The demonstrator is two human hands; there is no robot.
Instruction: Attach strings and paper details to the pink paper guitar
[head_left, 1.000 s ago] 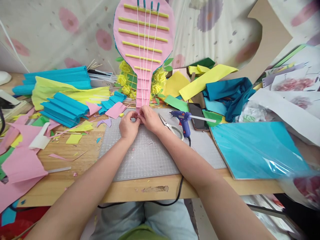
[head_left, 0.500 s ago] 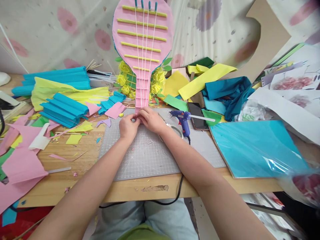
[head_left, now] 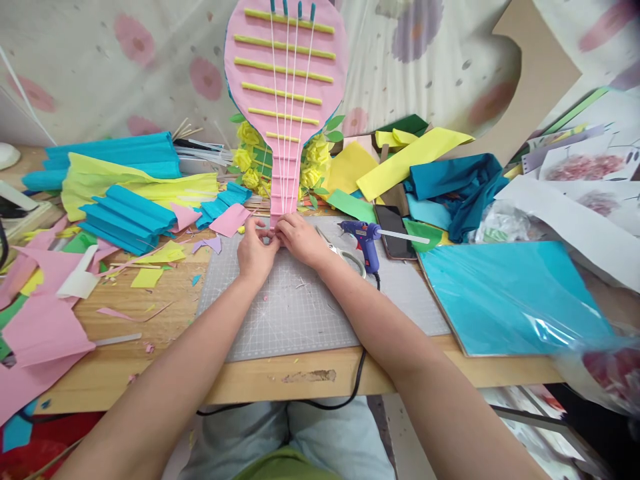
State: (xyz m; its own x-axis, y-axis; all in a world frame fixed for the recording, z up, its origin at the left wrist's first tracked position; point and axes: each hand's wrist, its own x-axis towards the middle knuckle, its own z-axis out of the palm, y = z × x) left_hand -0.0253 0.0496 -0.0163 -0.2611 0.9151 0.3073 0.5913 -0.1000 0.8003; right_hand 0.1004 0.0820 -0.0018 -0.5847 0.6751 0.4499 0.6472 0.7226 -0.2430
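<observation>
A pink paper lute (head_left: 280,100) with yellow bars and white strings leans against the back, its round body up and its narrow neck down. Both hands meet at the neck's lower end. My left hand (head_left: 256,248) has its thumb and a finger pinched at that end, with the other fingers curled apart. From the right, my right hand (head_left: 299,239) closes over the end, its fingers bent down onto it. My fingers hide the tip and anything small between them. Beneath the hands is a grey cutting mat (head_left: 280,320).
A blue glue gun (head_left: 367,240) with a white stick, scissors (head_left: 350,259) and a phone (head_left: 395,230) lie right of my hands. Blue crepe paper (head_left: 127,220) and pink scraps (head_left: 45,320) cover the left. A wrapped blue sheet pack (head_left: 515,300) lies right. Yellow paper flowers (head_left: 317,160) stand behind the neck.
The upper fingers of my left hand have lifted and spread a little, while its thumb stays at the neck's end. My right hand has shifted slightly left, and more of the scissors shows.
</observation>
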